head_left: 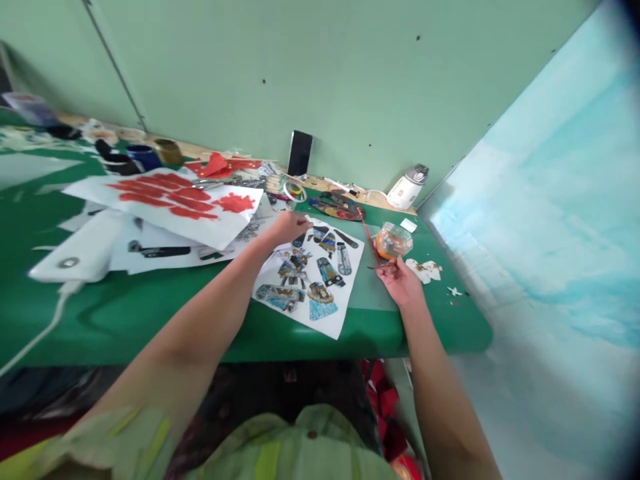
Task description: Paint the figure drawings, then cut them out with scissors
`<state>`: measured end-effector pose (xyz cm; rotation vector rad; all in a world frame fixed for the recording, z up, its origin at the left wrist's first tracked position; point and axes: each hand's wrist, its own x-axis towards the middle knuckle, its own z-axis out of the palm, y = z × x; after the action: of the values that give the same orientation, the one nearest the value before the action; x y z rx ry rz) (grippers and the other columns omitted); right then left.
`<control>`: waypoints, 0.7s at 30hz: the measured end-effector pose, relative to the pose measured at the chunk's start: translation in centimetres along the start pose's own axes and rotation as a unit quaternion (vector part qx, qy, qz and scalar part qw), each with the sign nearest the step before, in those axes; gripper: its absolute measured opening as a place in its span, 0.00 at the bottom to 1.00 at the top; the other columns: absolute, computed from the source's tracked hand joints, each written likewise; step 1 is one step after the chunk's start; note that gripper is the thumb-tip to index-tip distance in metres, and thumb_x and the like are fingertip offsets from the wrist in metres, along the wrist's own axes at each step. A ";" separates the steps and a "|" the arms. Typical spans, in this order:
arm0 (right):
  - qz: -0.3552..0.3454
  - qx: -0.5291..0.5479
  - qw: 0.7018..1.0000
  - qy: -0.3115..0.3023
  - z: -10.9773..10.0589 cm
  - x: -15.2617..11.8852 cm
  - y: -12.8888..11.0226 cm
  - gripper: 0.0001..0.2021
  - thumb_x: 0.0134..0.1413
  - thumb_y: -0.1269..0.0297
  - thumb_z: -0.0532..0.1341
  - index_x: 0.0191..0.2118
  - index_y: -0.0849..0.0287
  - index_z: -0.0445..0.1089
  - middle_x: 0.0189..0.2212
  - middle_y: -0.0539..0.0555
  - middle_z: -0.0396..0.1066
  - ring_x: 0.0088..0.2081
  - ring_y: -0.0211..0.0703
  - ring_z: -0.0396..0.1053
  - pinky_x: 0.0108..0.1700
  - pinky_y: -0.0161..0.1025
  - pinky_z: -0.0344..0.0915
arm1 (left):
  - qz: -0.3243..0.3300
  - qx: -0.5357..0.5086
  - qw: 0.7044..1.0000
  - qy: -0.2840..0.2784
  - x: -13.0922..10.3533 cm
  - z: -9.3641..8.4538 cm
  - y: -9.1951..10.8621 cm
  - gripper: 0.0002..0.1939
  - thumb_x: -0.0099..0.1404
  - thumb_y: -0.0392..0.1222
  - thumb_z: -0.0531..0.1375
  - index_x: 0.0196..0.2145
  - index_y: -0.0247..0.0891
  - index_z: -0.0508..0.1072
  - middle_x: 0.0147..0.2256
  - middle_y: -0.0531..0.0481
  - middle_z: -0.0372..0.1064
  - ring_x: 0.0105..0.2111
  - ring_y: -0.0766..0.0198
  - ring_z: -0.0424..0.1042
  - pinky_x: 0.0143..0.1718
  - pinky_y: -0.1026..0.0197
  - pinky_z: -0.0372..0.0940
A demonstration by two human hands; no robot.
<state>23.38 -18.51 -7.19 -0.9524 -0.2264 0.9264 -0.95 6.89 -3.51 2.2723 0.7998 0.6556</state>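
Observation:
A white sheet of paper (327,325) with several painted blue, brown and black shapes lies near the table's front edge. My left hand (290,227) is at its upper left corner, fingers pinched on the paper's edge. To the right of the sheet, my right hand (401,281) is closed around a thin, dark-tipped paintbrush (379,267). A red stick, like a brush handle (369,233), runs from the paint palette (337,207) down to the right fingers; whether it is the same brush, I cannot tell. Just beyond that hand stands a clear jar (393,241) with orange contents.
Left of the sheet lie papers with red painted shapes (190,197) and a white device with a cable (83,250). Paint jars (144,157), a phone (300,153) and a white appliance (407,187) line the wall. Paper cutouts (425,270) lie at right.

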 end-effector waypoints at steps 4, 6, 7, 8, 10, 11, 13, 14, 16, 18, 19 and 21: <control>0.006 0.004 1.000 0.004 0.0 0.0 -0.1 0.13 0.65 0.66 0.63 0.26 0.56 0.71 0.15 0.43 0.67 0.21 0.36 0.69 0.35 0.41 0.71 | 0.014 0.010 1.000 -0.012 -0.1 0.2 0.3 0.14 0.57 0.48 0.58 0.22 0.37 0.75 0.20 0.53 0.70 0.25 0.63 0.66 0.28 0.63 0.57; 0.006 0.005 1.000 0.002 0.0 -0.1 -0.1 0.14 0.66 0.66 0.62 0.26 0.56 0.71 0.15 0.44 0.67 0.22 0.36 0.70 0.35 0.41 0.71 | 0.025 0.009 0.999 -0.026 -0.2 0.2 0.6 0.13 0.57 0.47 0.58 0.23 0.37 0.76 0.21 0.52 0.71 0.24 0.64 0.66 0.28 0.63 0.58; 0.005 0.004 1.000 0.001 0.1 -0.2 -0.2 0.14 0.66 0.67 0.62 0.26 0.56 0.71 0.16 0.44 0.67 0.22 0.36 0.70 0.35 0.41 0.71 | 0.030 0.008 0.999 -0.032 -0.3 0.2 0.7 0.14 0.58 0.47 0.57 0.23 0.37 0.77 0.21 0.52 0.72 0.23 0.64 0.66 0.28 0.63 0.58; 0.004 0.003 1.000 -0.001 0.1 -0.2 -0.2 0.15 0.66 0.66 0.61 0.26 0.56 0.70 0.16 0.45 0.66 0.22 0.36 0.69 0.35 0.41 0.71 | 0.034 0.006 0.999 -0.038 -0.4 0.1 0.9 0.14 0.58 0.47 0.57 0.23 0.37 0.77 0.21 0.51 0.73 0.23 0.64 0.66 0.28 0.63 0.58; 0.003 0.000 1.000 -0.005 0.3 -0.3 -0.2 0.15 0.66 0.66 0.61 0.25 0.56 0.70 0.16 0.45 0.66 0.22 0.36 0.68 0.35 0.41 0.70 | 0.040 0.003 0.998 -0.046 -0.4 0.1 1.1 0.14 0.59 0.46 0.57 0.23 0.37 0.77 0.23 0.50 0.75 0.23 0.64 0.67 0.29 0.63 0.59; 0.002 -0.002 1.000 -0.007 0.3 -0.3 -0.2 0.15 0.66 0.66 0.61 0.25 0.56 0.70 0.16 0.45 0.65 0.21 0.36 0.67 0.35 0.41 0.70 | 0.042 0.002 0.998 -0.050 -0.5 0.1 1.2 0.14 0.59 0.46 0.57 0.24 0.37 0.78 0.23 0.49 0.75 0.23 0.64 0.68 0.29 0.62 0.60; 0.000 -0.005 1.000 -0.010 0.3 -0.4 -0.2 0.15 0.66 0.66 0.61 0.26 0.56 0.70 0.16 0.45 0.65 0.21 0.36 0.66 0.35 0.41 0.70 | 0.044 0.001 0.997 -0.057 -0.5 0.1 1.2 0.14 0.59 0.45 0.57 0.24 0.37 0.78 0.23 0.49 0.75 0.23 0.64 0.68 0.29 0.62 0.60; -0.001 -0.006 1.000 -0.012 0.3 -0.4 -0.1 0.15 0.66 0.66 0.61 0.26 0.56 0.70 0.16 0.45 0.65 0.21 0.36 0.66 0.35 0.41 0.70 | 0.044 0.001 0.997 -0.060 -0.5 0.1 1.2 0.13 0.59 0.45 0.57 0.24 0.37 0.78 0.23 0.49 0.75 0.23 0.64 0.69 0.29 0.62 0.60; -0.002 -0.010 1.000 -0.016 0.2 -0.4 -0.1 0.14 0.66 0.65 0.62 0.26 0.56 0.70 0.16 0.45 0.65 0.22 0.36 0.67 0.36 0.41 0.70 | 0.045 0.003 0.997 -0.065 -0.5 0.1 1.1 0.12 0.58 0.44 0.57 0.24 0.37 0.78 0.23 0.49 0.75 0.24 0.64 0.69 0.30 0.62 0.60; -0.002 -0.014 1.000 -0.020 0.1 -0.2 -0.1 0.14 0.66 0.65 0.62 0.26 0.56 0.70 0.16 0.44 0.65 0.22 0.36 0.67 0.36 0.42 0.70 | 0.047 0.007 0.997 -0.067 -0.4 0.2 1.0 0.12 0.58 0.44 0.58 0.24 0.37 0.78 0.23 0.49 0.75 0.24 0.64 0.69 0.31 0.62 0.61; -0.002 -0.016 1.000 -0.021 0.0 -0.1 -0.1 0.14 0.66 0.65 0.62 0.26 0.56 0.70 0.16 0.44 0.65 0.22 0.36 0.67 0.36 0.42 0.70 | 0.048 0.009 0.996 -0.068 -0.4 0.2 1.0 0.12 0.58 0.44 0.58 0.24 0.37 0.78 0.24 0.49 0.75 0.24 0.63 0.69 0.31 0.61 0.61; -0.004 -0.022 0.999 -0.026 -0.2 0.1 0.0 0.14 0.66 0.64 0.62 0.26 0.56 0.70 0.16 0.44 0.65 0.22 0.36 0.68 0.37 0.42 0.70 | 0.049 0.013 0.996 -0.070 -0.3 0.2 0.9 0.12 0.57 0.44 0.58 0.24 0.37 0.79 0.23 0.49 0.75 0.24 0.63 0.69 0.31 0.61 0.61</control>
<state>23.57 -18.57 -7.35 -0.9676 -0.2945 0.9420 -0.71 6.03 -3.06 2.3641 0.6365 0.5243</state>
